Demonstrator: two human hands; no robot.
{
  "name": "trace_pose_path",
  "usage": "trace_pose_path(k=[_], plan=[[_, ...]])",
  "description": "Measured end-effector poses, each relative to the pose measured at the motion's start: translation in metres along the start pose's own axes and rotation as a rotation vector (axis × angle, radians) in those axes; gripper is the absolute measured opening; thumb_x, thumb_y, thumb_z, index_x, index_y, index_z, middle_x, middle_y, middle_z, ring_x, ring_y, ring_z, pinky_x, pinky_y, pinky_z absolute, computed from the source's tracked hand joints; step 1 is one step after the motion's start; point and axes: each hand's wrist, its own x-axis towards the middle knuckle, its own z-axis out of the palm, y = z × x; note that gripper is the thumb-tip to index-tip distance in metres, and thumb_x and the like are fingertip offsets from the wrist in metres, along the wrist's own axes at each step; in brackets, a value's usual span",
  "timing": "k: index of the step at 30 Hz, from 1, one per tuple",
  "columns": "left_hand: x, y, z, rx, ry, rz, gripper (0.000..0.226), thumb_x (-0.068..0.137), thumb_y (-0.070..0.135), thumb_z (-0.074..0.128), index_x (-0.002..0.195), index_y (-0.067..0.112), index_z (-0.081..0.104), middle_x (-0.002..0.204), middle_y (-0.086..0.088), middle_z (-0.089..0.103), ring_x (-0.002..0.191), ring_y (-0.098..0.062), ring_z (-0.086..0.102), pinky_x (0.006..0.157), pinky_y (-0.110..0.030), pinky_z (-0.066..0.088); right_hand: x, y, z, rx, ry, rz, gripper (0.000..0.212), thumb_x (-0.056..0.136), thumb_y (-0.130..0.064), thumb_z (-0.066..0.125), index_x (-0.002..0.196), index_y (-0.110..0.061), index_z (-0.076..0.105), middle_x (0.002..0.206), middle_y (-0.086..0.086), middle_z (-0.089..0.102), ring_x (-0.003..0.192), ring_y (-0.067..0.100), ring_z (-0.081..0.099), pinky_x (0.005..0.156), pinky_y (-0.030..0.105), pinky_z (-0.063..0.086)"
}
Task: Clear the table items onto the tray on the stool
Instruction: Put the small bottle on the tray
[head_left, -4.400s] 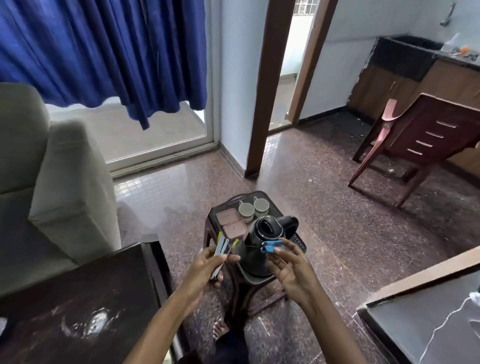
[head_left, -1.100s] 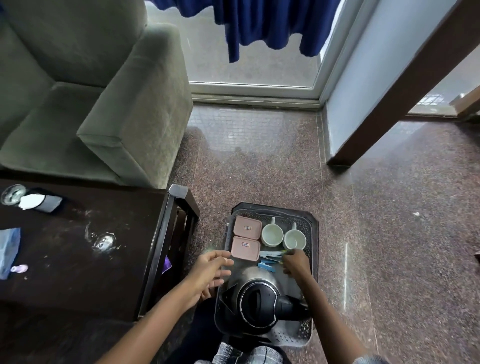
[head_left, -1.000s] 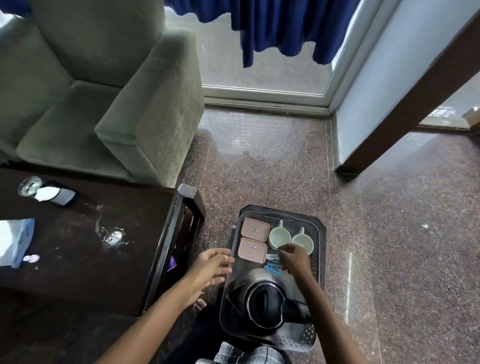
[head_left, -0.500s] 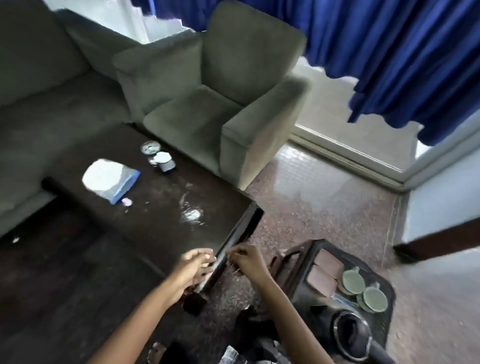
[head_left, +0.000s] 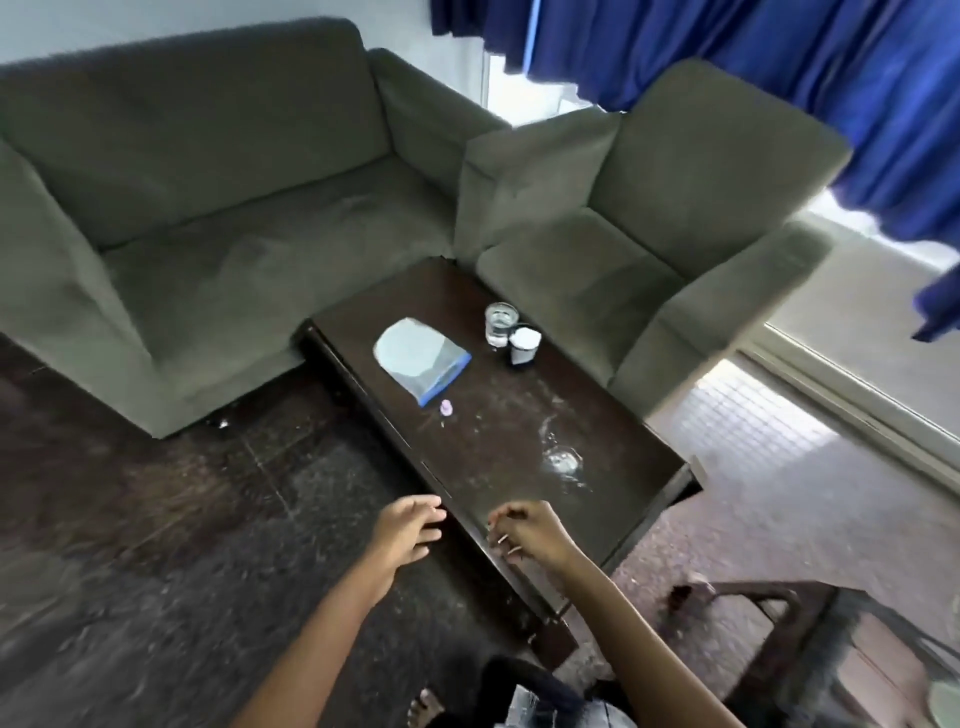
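Observation:
The dark wooden table (head_left: 498, 447) carries a clear glass (head_left: 501, 323), a small white-lidded jar (head_left: 524, 346) beside it, a pale blue-edged pouch (head_left: 418, 358) and a tiny pink object (head_left: 445, 408). Above the table's near corner hover my left hand (head_left: 408, 532) and my right hand (head_left: 527, 535), both empty. The left hand's fingers are spread; the right hand's fingers are loosely curled. The tray on the stool (head_left: 810, 639) shows only as a dark blurred corner at the lower right.
A grey-green sofa (head_left: 208, 208) stands behind the table and a matching armchair (head_left: 649, 249) to its right. Blue curtains (head_left: 805, 78) hang at the window. A wet smear (head_left: 563, 462) marks the tabletop. My foot (head_left: 423, 709) is on the floor below.
My hands left the tray, where the right one set down small blue items, and came over the table's near corner. My view swung left from the stool to the table.

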Motion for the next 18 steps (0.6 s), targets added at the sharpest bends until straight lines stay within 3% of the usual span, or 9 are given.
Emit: trace_pose_path(k=[8,15,18], plan=[[0.063,0.044,-0.057,0.0,0.0,-0.001,0.02,0.095,0.023,0.046,0.106,0.022,0.062,0.104,0.002,0.068,0.091,-0.015,0.064,0.07,-0.023,0.047,0.089,-0.043,0.032,0.01,0.079,0.001,0.027,0.082,0.007,0.045,0.068,-0.012,0.06,0.059,0.006,0.06,0.039,0.008,0.054,0.037,0.015,0.035],[0.165,0.113,-0.088,0.062,0.025,-0.016,0.019,0.093,0.018,0.049,0.107,0.018,0.062,0.1,0.001,0.067,0.081,-0.012,0.062,0.067,-0.022,0.045,0.23,-0.085,0.043,0.049,0.27,0.11,0.026,0.076,0.009,0.049,0.06,-0.008,0.06,0.029,-0.006,0.047,0.026,0.002,0.042,0.034,0.011,0.035],[0.21,0.148,-0.095,0.106,0.006,-0.034,0.018,0.093,0.016,0.048,0.106,0.018,0.061,0.096,0.001,0.066,0.077,-0.01,0.06,0.065,-0.021,0.043,0.29,-0.099,0.042,-0.046,0.311,0.166,0.028,0.079,-0.003,0.052,0.053,-0.013,0.055,0.04,0.0,0.052,0.044,0.016,0.055,0.052,0.024,0.046]])
